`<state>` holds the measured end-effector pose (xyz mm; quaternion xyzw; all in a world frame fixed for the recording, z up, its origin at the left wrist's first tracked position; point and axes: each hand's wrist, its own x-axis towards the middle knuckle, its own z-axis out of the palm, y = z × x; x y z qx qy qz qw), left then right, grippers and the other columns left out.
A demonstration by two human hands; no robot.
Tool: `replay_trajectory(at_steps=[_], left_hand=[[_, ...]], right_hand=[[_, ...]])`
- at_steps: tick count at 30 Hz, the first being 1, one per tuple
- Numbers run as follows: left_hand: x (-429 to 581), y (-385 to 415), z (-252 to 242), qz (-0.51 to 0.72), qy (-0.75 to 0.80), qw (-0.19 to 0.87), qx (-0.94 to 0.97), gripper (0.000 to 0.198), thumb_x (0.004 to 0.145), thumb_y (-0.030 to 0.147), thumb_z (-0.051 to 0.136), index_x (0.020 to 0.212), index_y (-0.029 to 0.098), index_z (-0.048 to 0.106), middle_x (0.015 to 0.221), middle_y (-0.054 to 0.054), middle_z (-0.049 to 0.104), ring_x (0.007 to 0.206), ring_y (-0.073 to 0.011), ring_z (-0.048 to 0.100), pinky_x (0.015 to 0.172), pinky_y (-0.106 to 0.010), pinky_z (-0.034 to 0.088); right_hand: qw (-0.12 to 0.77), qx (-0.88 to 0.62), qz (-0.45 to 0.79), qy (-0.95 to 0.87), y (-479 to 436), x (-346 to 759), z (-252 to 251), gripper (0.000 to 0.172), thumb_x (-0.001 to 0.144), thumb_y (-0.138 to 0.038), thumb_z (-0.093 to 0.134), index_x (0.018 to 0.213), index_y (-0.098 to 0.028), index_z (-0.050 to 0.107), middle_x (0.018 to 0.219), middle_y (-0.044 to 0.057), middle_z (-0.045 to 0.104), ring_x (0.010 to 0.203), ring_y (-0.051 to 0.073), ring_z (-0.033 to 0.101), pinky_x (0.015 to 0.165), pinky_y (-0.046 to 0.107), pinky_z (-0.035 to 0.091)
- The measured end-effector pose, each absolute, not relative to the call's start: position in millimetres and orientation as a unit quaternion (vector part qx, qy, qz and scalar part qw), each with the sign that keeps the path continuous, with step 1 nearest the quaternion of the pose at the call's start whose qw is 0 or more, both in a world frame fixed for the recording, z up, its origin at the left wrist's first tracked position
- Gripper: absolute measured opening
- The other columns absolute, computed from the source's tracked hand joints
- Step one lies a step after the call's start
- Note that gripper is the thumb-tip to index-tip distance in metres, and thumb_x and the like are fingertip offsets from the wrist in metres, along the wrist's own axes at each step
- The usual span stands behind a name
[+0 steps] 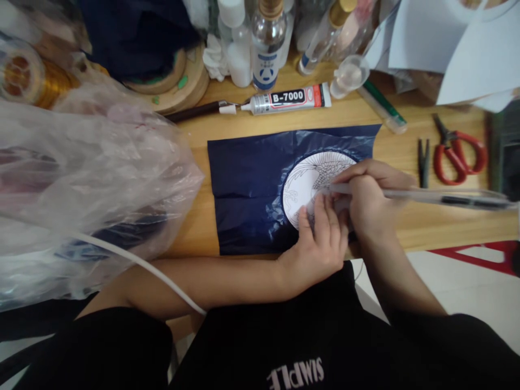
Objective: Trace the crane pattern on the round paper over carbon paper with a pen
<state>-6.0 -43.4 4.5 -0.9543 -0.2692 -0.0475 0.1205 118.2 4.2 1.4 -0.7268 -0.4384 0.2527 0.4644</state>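
A round white paper (pixel 299 187) with a black line drawing of a scaled, feathered figure lies on a dark blue sheet (pixel 249 189), which looks like carbon paper or thin plastic. My right hand (pixel 374 197) is closed around a pen (pixel 426 196) with a clear barrel, its tip down on the drawing. The pen's back end points far to the right. Beside the tip, my left hand (pixel 320 238) rests with fingers stretched flat, pressing the paper's lower edge. Both hands cover the right and lower parts of the drawing.
Behind the sheet lie a B-7000 glue tube (pixel 288 100) and a dark-handled tool (pixel 195 111). Several bottles (pixel 268 49) stand at the back. Red-handled cutters (pixel 457 151) and black tweezers (pixel 423 162) lie right. A large plastic bag (pixel 101 189) fills the left.
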Motion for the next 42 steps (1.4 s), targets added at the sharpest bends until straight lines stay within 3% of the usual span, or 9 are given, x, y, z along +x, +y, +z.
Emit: replay_trajectory(at_steps=[5,27,42], left_hand=[[-6.3,-43.4,3.9,-0.049,-0.268,0.130,-0.953,0.068,0.097,0.054,0.031,0.130,-0.002,0.053,0.125,-0.028,0.059,0.115,-0.0390,0.059,0.086,-0.047,0.051],[-6.2,-42.0,4.9,-0.048,-0.267,0.133,-0.953,0.063,0.098,0.048,0.030,0.128,-0.002,0.055,0.126,-0.026,0.059,0.114,-0.0373,0.060,0.086,-0.045,0.052],[-5.9,-42.1,4.6,-0.057,-0.272,0.133,-0.951,0.062,0.098,0.047,0.030,0.127,-0.001,0.056,0.124,-0.025,0.061,0.113,-0.0367,0.061,0.085,-0.045,0.052]], right_hand=[[0.501,-0.739,0.195,-0.406,3.9,117.0,-3.1,0.023,0.060,-0.009,0.043,0.051,-0.016,0.062,0.047,-0.003,0.057,0.040,0.007,0.049,0.040,0.019,0.040],[0.470,-0.722,0.225,-0.454,2.7,118.0,-1.5,0.024,0.064,-0.009,0.043,0.054,-0.017,0.065,0.051,-0.004,0.060,0.047,0.008,0.055,0.047,0.020,0.044],[0.485,-0.738,0.222,-0.414,5.5,113.9,-0.6,0.023,0.063,-0.009,0.043,0.053,-0.015,0.063,0.045,-0.006,0.056,0.037,0.006,0.052,0.034,0.016,0.037]])
